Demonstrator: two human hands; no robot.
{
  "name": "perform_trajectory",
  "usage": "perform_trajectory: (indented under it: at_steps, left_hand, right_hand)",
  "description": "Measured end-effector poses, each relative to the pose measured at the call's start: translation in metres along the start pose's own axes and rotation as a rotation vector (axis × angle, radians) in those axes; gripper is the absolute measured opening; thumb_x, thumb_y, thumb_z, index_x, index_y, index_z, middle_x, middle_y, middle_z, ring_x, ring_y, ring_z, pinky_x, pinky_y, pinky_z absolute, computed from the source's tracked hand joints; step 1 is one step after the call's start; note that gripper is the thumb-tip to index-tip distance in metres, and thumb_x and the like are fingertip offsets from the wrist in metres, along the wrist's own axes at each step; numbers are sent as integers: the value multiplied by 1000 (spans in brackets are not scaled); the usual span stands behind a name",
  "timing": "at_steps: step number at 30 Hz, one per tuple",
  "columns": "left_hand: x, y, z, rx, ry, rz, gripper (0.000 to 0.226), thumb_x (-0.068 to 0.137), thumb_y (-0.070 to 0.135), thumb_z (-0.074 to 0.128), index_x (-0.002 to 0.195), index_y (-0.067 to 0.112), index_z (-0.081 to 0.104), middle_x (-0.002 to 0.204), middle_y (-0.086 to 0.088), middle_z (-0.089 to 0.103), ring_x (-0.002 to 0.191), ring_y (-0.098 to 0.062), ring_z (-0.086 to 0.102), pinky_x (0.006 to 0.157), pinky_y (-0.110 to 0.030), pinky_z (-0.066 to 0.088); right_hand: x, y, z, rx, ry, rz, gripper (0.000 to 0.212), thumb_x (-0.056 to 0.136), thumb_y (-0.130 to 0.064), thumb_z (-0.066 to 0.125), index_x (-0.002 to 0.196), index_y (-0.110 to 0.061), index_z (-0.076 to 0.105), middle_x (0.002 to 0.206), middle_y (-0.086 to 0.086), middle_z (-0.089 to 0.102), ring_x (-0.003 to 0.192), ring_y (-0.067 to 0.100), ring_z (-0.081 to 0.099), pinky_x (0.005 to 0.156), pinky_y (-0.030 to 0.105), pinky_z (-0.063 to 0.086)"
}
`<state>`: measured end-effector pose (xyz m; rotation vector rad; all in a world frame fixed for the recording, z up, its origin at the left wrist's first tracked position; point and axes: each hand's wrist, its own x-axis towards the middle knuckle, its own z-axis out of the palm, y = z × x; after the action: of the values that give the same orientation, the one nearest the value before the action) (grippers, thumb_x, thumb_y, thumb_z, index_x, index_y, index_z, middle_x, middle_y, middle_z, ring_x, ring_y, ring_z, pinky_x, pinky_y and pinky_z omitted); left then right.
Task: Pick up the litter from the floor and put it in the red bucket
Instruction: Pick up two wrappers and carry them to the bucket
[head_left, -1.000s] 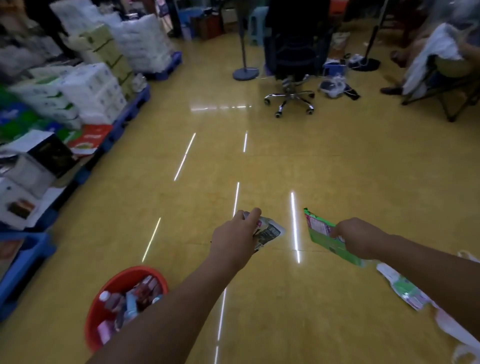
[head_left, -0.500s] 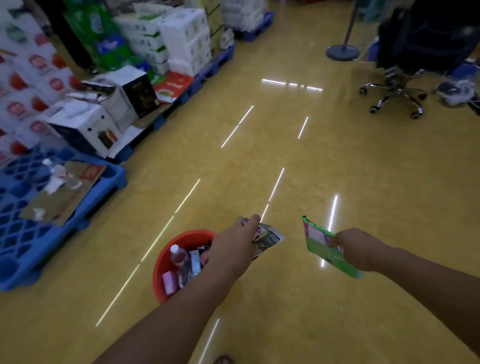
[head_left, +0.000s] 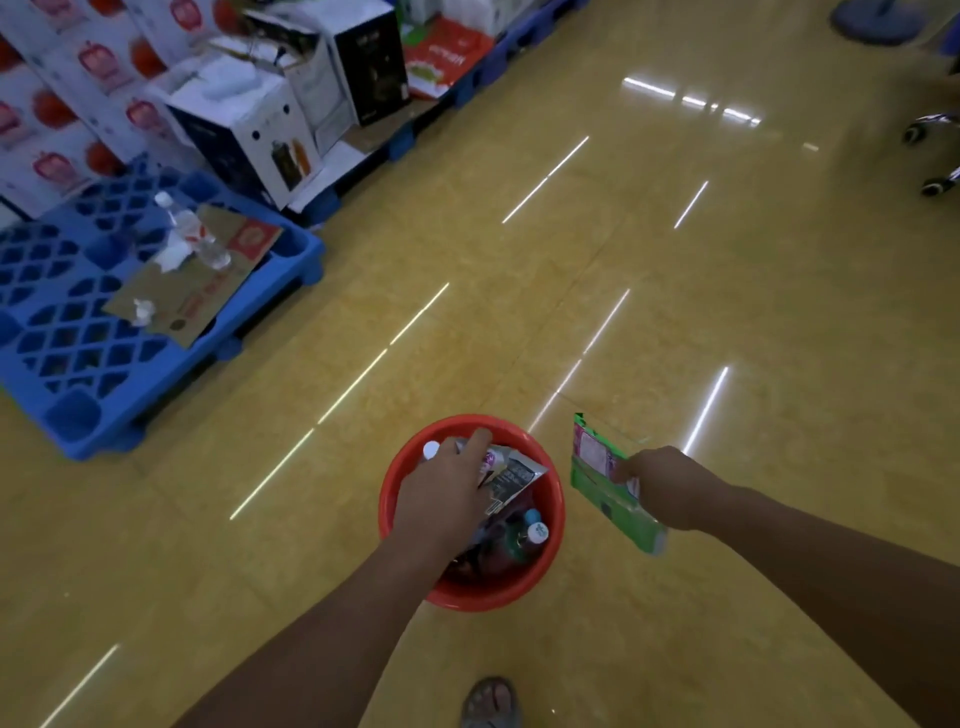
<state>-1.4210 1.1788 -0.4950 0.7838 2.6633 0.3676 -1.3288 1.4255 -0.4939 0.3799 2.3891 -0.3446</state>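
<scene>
The red bucket (head_left: 551, 525) stands on the yellow floor just ahead of me, holding bottles and wrappers. My left hand (head_left: 447, 493) hovers right over its opening, fingers closed on a crumpled grey and black wrapper (head_left: 514, 475). My right hand (head_left: 670, 486) is just right of the bucket's rim and grips a flat green packet (head_left: 597, 467) with a pink label, held on edge above the floor.
A blue plastic pallet (head_left: 83, 395) lies at left with cardboard (head_left: 208, 280) and a clear bottle (head_left: 192, 234) on it. Stacked boxes (head_left: 249, 124) stand behind it. An office chair's wheels (head_left: 935, 156) show at the far right. My sandalled foot (head_left: 491, 704) is below the bucket.
I have turned left and moved up to the bucket. My left hand with the grey wrapper now hangs over the bucket's opening, and my right hand with the green packet has come beside its rim.
</scene>
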Motion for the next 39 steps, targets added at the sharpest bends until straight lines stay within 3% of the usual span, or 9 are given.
perform_trajectory:
  at_steps: [3, 9, 13, 16, 24, 29, 32, 36, 39]
  left_hand:
    - [1, -28, 20, 0, -11, -42, 56, 91, 32, 58, 140, 33, 31, 124, 0, 52, 94, -21, 62, 60, -28, 40]
    - [2, -67, 67, -28, -86, -85, 62, 92, 33, 57, 144, 36, 24, 124, -2, 50, 99, -23, 60, 64, -30, 43]
    - [10, -81, 93, -49, -109, -89, 56, 92, 33, 56, 139, 36, 26, 121, -1, 52, 99, -25, 59, 65, -33, 45]
    - [17, -85, 111, -26, -86, -69, 55, 93, 34, 54, 141, 35, 28, 121, 1, 52, 102, -23, 59, 67, -32, 44]
    - [24, -102, 170, -7, -112, 2, 51, 92, 24, 56, 139, 26, 37, 107, -4, 58, 96, -27, 59, 58, -34, 41]
    - [5, -112, 204, -156, -260, 19, 54, 91, 27, 57, 140, 28, 35, 123, -6, 54, 112, -27, 52, 78, -36, 50]
    - [-14, -115, 224, -249, -355, 38, 61, 89, 30, 57, 144, 24, 30, 135, -10, 48, 120, -30, 49, 94, -36, 47]
    - [-19, -109, 243, -295, -375, 57, 44, 91, 34, 51, 129, 14, 46, 127, -9, 53, 117, -29, 50, 92, -33, 39]
    - [-15, -103, 260, -146, -557, 56, 82, 84, 58, 15, 150, 10, 27, 153, -14, 32, 141, -29, 28, 113, -39, 27]
  right_hand:
    - [29, -29, 10, 31, -51, -34, 47, 90, -4, 44, 129, -23, 62, 124, 6, 65, 112, 24, 60, 89, 26, 46]
    - [81, -63, 40, 156, -140, 25, 46, 85, 3, 45, 119, -17, 69, 120, 4, 68, 105, 20, 63, 80, 23, 48]
    - [112, -71, 61, 183, -167, 55, 36, 87, -2, 45, 107, -8, 74, 111, 9, 71, 99, 23, 67, 87, 31, 54]
    - [134, -75, 78, 232, -180, 102, 35, 92, -4, 40, 109, -3, 71, 112, 12, 70, 99, 25, 68, 88, 35, 55]
    - [173, -94, 141, 211, -216, 47, 34, 97, -10, 42, 122, -11, 64, 120, 9, 66, 105, 25, 62, 81, 26, 48]
    - [180, -99, 168, 96, -309, -17, 37, 100, -12, 40, 136, -8, 48, 135, 10, 55, 122, 25, 53, 101, 30, 43]
    - [192, -100, 175, 133, -330, 27, 41, 96, -15, 51, 136, -9, 48, 133, 13, 55, 121, 29, 54, 100, 35, 45]
    - [210, -99, 180, 174, -359, 53, 40, 93, -11, 53, 132, -7, 54, 128, 15, 59, 117, 31, 58, 96, 37, 49]
    - [220, -100, 185, 151, -384, 27, 38, 93, -11, 55, 130, -5, 56, 126, 16, 60, 115, 31, 59, 94, 37, 51]
